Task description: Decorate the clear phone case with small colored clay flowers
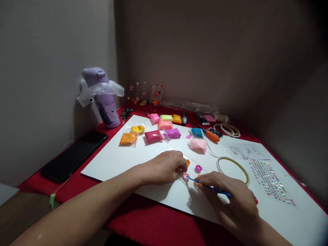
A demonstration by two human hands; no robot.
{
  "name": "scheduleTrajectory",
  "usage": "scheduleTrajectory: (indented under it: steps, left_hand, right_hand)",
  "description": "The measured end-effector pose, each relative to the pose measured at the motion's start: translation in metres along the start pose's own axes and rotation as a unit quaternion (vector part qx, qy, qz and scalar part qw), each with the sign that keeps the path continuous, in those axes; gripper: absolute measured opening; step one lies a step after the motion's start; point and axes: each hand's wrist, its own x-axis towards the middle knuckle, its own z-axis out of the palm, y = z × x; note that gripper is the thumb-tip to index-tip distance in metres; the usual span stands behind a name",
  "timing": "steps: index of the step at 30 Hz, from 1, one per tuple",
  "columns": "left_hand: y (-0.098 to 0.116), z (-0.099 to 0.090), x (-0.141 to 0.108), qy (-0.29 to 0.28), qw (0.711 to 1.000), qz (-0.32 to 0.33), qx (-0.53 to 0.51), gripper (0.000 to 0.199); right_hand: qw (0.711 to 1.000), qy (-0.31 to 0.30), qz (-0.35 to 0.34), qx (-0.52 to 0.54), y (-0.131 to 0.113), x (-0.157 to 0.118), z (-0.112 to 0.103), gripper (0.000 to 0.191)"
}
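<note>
And the right hand (238, 196) has a slim blue tool (219, 191) closed in a pen-style grip, its tip right at a small pink piece (186, 175) beside the left hand (166, 166). That left hand curls, fingers bent nearly together (whether they pinch anything, I cannot tell). A clear tray (167, 146) peeks out behind it, a magenta piece (198, 168) sits near the tip, all atop the white board (110, 164) on the red-covered bench (143, 215).

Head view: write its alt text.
A person's right hand holds a slim blue tool, its tip at a small pale pink piece by the left hand. Behind them, glossy colourful packets lie on and around a white board over red cloth.
</note>
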Motion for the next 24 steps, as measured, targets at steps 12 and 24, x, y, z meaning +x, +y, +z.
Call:
scheduleTrajectory:
  steps: [12, 24]
  left_hand:
    - [0.0003, 0.0003, 0.0005, 0.003, 1.000, -0.006, -0.003, 0.013]
    - [0.0003, -0.0017, -0.0002, 0.001, 1.000, -0.012, -0.015, 0.011]
  right_hand:
    - [1.000, 0.009, -0.007, -0.006, -0.0008, 0.0002, -0.0006, 0.009]
    - [1.000, 0.007, -0.006, -0.007, 0.0002, -0.0005, -0.0002, 0.009]
